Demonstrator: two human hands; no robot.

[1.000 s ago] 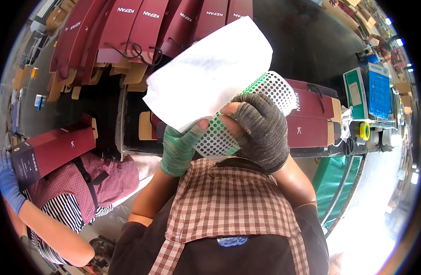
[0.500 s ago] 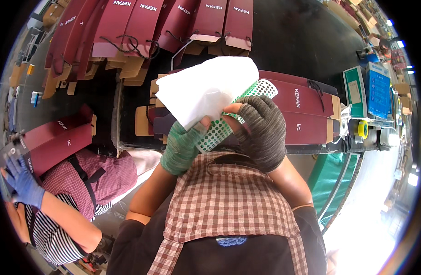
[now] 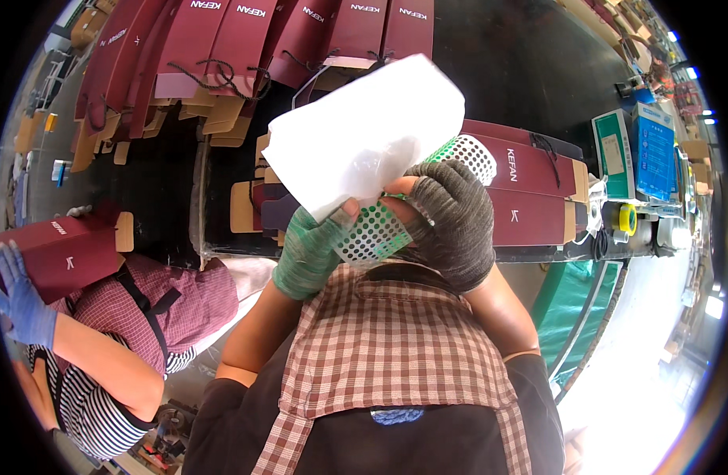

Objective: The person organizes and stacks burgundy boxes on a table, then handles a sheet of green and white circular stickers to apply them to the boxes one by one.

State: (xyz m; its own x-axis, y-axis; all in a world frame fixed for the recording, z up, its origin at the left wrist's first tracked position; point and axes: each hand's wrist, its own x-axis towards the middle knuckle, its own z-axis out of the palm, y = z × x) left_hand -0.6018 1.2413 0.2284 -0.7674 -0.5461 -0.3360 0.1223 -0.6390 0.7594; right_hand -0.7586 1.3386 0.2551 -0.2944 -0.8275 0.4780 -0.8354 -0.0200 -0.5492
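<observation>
My left hand, in a green fingerless glove, pinches a large white sheet together with a curled sheet covered in rows of round dots with green patches. The thumb presses at the white sheet's lower edge. In a dark grey fingerless glove, my right hand is closed, thumb and forefinger pinching the dotted sheet near its middle. Behind that hand the dotted sheet's far end rolls up. Whether the white and dotted sheets are joined, I cannot tell. Both hands are in front of my checked apron.
Maroon boxes lie on the black table beyond my hands. Several maroon boxes with black cords fill the far left. Green and blue cartons and yellow tape sit at right. At left, a blue-gloved co-worker handles a maroon box.
The white sheet has swung up and right and shows more of its face. The dotted sheet spreads wider between my hands. The co-worker's maroon box has shifted left and down.
</observation>
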